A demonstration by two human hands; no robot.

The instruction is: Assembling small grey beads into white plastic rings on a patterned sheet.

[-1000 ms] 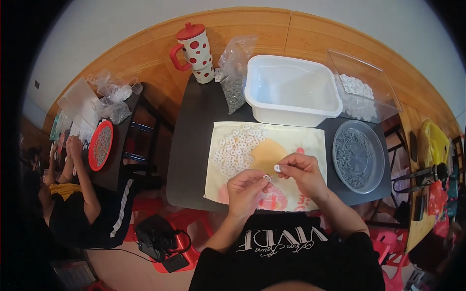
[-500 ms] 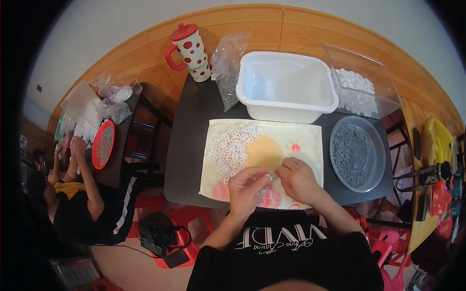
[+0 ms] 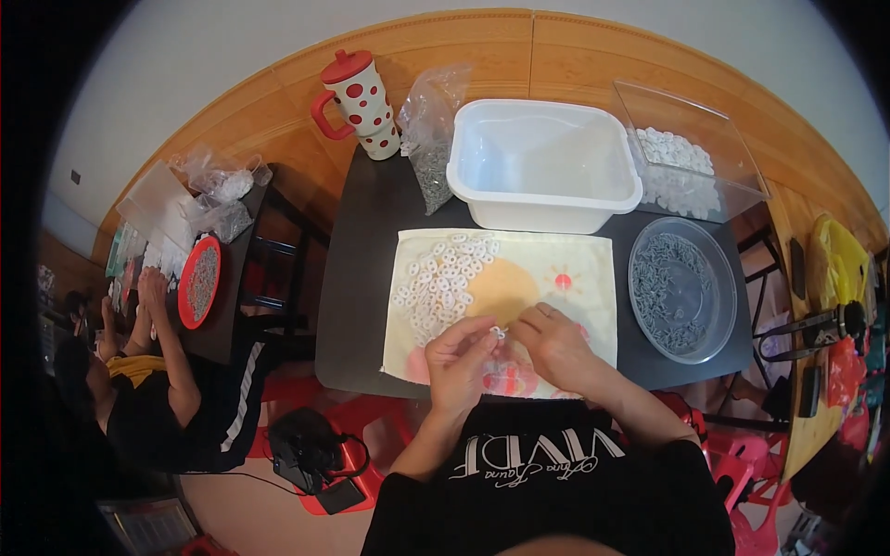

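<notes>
My left hand point(image 3: 457, 363) pinches a small white plastic piece point(image 3: 499, 332) between thumb and fingertips, above the front of a pale yellow cloth point(image 3: 593, 264). Close beside it, my right hand point(image 3: 556, 343) has its fingers drawn together at the piece; whatever they grip is too small or hidden. Left of both hands lies a loose pile of white two-holed plastic pieces point(image 3: 443, 287) on the cloth. To the right, a clear round tub point(image 3: 709, 345) holds many small grey screw-like parts point(image 3: 663, 287).
Behind the cloth stand a white basin point(image 3: 542, 218), a clear bag of grey parts point(image 3: 431, 171), a spotted tumbler point(image 3: 366, 107) and a clear box point(image 3: 732, 176) of white pieces. At a table on the left, another person point(image 3: 158, 398) works by a red tray point(image 3: 199, 283).
Both hands have shifted slightly left, and the white piece in my left fingers has moved left and a little away from me. The other person's hands have moved together.
</notes>
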